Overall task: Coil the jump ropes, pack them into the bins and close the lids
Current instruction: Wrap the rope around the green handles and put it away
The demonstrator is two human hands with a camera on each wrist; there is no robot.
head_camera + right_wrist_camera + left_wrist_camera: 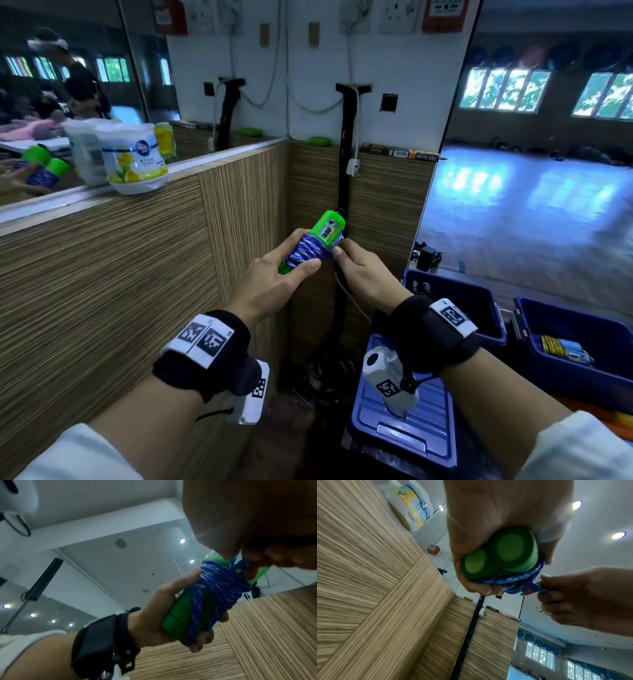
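Note:
A jump rope with two green handles [327, 228] [501, 555] [181, 616] is held in front of me, its blue-and-white cord [308, 251] [520, 580] [221, 586] wound round both handles. My left hand [291, 270] [481, 585] [197, 632] grips the handles side by side, fingers curled round the bundle. My right hand [339, 251] [539, 586] [243, 566] pinches a loop of the cord at the bundle's upper end. Two open blue bins [493, 308] [616, 370] stand on the floor at the right; the nearer right one holds a coiled yellow rope [561, 347].
A blue bin lid [411, 425] lies below my right wrist. A wood-panelled wall [120, 274] with a ledge carries an air-freshener tub [135, 159]. A black post [344, 192] stands in the corner. The gym floor [531, 212] opens to the right.

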